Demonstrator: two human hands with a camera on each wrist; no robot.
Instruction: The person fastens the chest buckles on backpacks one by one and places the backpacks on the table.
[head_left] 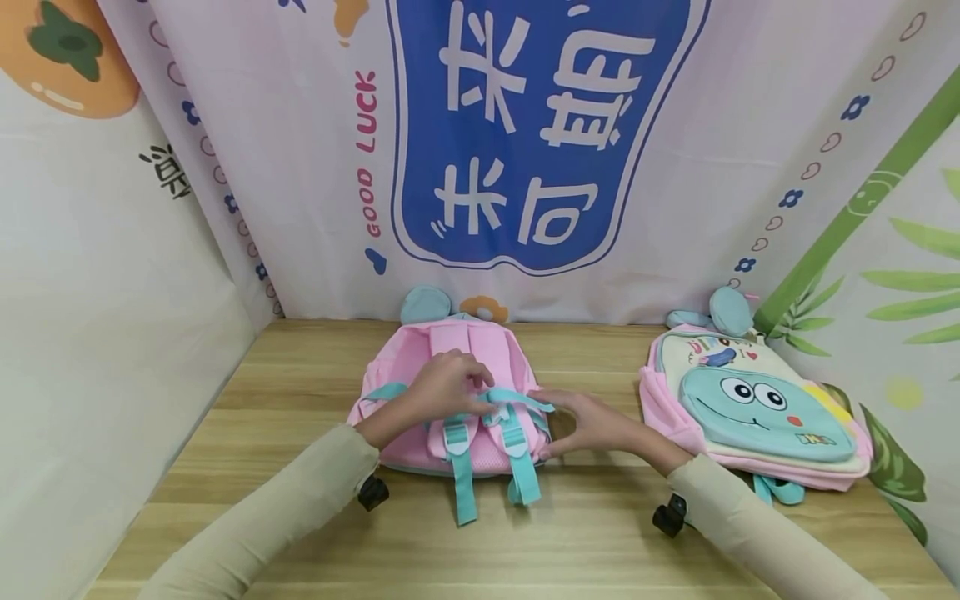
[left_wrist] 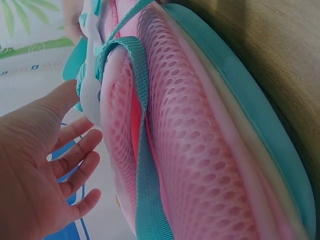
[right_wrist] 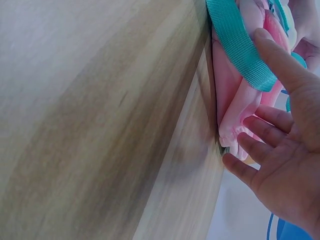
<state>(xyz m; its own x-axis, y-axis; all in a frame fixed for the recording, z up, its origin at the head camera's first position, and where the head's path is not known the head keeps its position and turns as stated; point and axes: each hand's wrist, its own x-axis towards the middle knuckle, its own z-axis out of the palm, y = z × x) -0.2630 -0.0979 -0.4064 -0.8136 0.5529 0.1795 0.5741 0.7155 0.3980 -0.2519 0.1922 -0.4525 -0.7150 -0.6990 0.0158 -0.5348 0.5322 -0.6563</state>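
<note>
A pink backpack lies with its back panel and shoulder straps facing up, its turquoise webbing ends trailing toward the near edge. Over those straps hovers my left hand, fingers loosely bent and apart. In the left wrist view its thumb is right at a white plastic buckle beside turquoise webbing. My right hand spreads around the bag's right side. The right wrist view puts its thumb against the pink strap and its fingertips close to the pink side.
To the right lies a second backpack with a cartoon face on its front. Both bags are on a wooden table. A printed cloth hangs behind the table, and white sheeting lines the left side.
</note>
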